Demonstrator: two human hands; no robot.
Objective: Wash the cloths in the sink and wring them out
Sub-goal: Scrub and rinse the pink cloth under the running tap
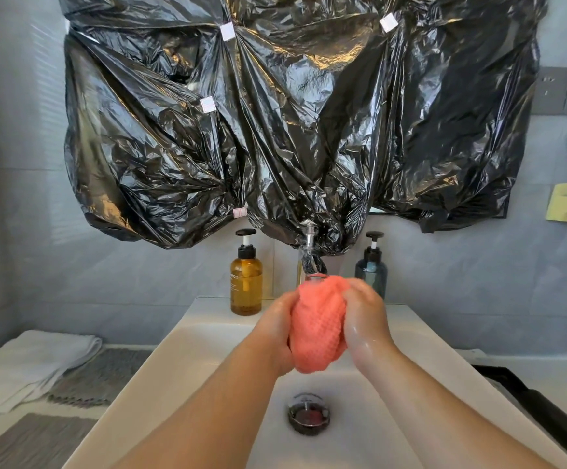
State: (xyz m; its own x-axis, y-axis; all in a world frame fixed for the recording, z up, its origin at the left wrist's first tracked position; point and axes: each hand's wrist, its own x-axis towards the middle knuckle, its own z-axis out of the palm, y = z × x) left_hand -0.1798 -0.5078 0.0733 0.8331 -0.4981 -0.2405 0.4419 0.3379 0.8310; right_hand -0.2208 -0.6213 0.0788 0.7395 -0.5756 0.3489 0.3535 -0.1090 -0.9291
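A bunched pink waffle-weave cloth (317, 328) is held over the white sink (187, 360), right under the chrome tap (312, 257). My left hand (277, 328) grips its left side and my right hand (365, 314) grips its right side; both hands look wet. The sink drain (308, 414) lies straight below the cloth. I cannot see any water stream clearly.
An amber pump bottle (246, 279) and a dark blue pump bottle (371, 265) stand behind the sink. A folded white towel (28, 363) and grey cloths (103, 377) lie on the counter at left. Black plastic sheeting (292, 113) covers the wall above.
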